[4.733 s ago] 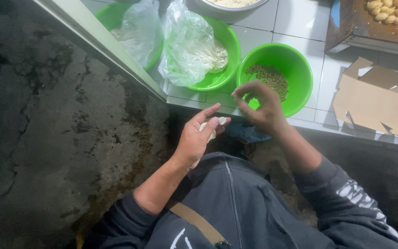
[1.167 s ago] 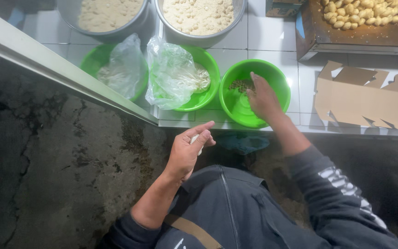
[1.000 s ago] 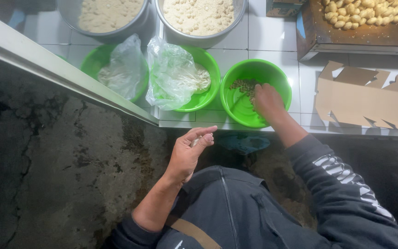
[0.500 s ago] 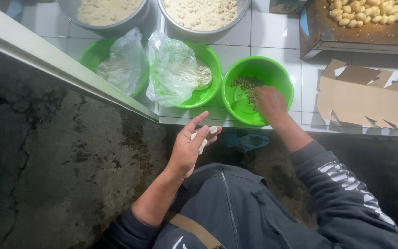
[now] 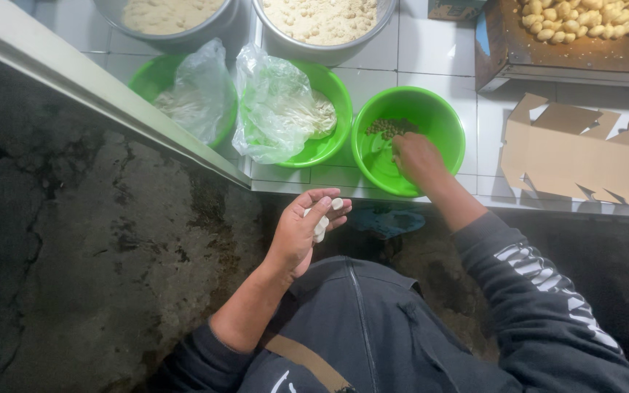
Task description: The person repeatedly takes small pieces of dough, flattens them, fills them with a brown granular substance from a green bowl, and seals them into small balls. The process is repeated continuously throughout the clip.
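Observation:
My left hand (image 5: 306,231) is raised over my lap, fingers curled around a small white piece of dough (image 5: 322,220). My right hand (image 5: 416,156) reaches down into a green bowl (image 5: 442,120) on the white tiled floor, fingertips in a small heap of dark green filling (image 5: 391,128). Whether the fingers hold any of the filling is hidden. I wear a dark hooded top with a brown strap across it.
Two more green bowls (image 5: 333,91) hold clear plastic bags (image 5: 274,105) with pale contents. Two metal bowls of crumbly pale mix (image 5: 322,14) stand behind. A tray of shaped pale pieces (image 5: 584,18) and flattened cardboard (image 5: 584,156) lie right. A metal rail (image 5: 103,98) borders dark stained concrete left.
My right hand has stayed inside the green bowl, working in the filling. My left hand holds the white piece in nearly the same place, shifting slightly.

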